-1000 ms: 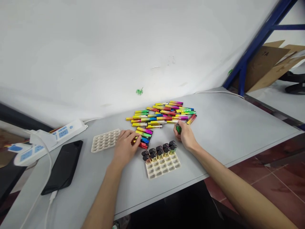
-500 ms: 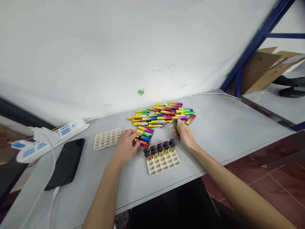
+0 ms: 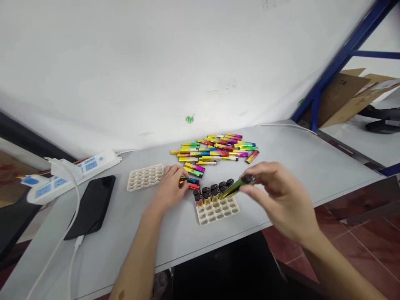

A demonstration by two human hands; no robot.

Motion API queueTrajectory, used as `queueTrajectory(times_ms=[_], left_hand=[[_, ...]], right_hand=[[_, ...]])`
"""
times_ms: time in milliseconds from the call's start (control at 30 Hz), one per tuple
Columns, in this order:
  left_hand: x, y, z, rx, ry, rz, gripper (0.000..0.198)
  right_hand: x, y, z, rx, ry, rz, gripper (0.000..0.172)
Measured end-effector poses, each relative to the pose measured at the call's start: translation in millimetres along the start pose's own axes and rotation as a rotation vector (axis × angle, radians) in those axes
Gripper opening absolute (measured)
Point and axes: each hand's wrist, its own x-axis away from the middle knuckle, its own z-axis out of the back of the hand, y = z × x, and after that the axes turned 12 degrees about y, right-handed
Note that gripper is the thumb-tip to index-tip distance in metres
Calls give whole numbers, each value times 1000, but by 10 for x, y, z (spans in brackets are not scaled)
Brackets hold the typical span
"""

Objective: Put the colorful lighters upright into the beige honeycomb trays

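My right hand (image 3: 281,193), slightly blurred, pinches a green-and-yellow lighter (image 3: 234,188) by its black top. The lighter is tilted above the right end of a cream tray (image 3: 218,211) with oval holes. Several lighters (image 3: 206,197) stand upright in the tray's back rows, black tops up; the front rows show bare holes. My left hand (image 3: 171,183) lies left of the tray, thumb and fingers closed around the ends of a blue lighter (image 3: 193,181) and a red lighter (image 3: 194,186). Just behind them lie a yellow-and-purple lighter (image 3: 194,167) and a green one.
A loose pile of shiny coloured lighters (image 3: 215,151) lies near the wall. A second cream tray (image 3: 145,177) with bare holes sits left of my left hand. Further left are a black phone (image 3: 92,206) on a white cable and a white power strip (image 3: 103,160).
My right hand has lifted the green-and-yellow lighter from beside the pile and brought it toward me over the tray. My left hand's blue and red lighters now lie apart from the yellow-and-purple and green ones.
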Motion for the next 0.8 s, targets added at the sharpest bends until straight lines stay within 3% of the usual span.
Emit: queueTrajectory(times_ms=[133, 267, 467, 800], left_hand=[[-3, -7, -14, -21, -3, -20, 19], [7, -16, -49, -40, 17, -35, 25], [26, -23, -75, -65, 28, -41, 26], [10, 9, -75, -89, 6, -18, 19]], right_hand=[[283, -33, -276, 80, -239, 199, 21], [474, 129, -533, 234, -350, 266, 14], [540, 215, -617, 327, -362, 298, 19], [519, 175, -624, 332, -347, 309, 11]])
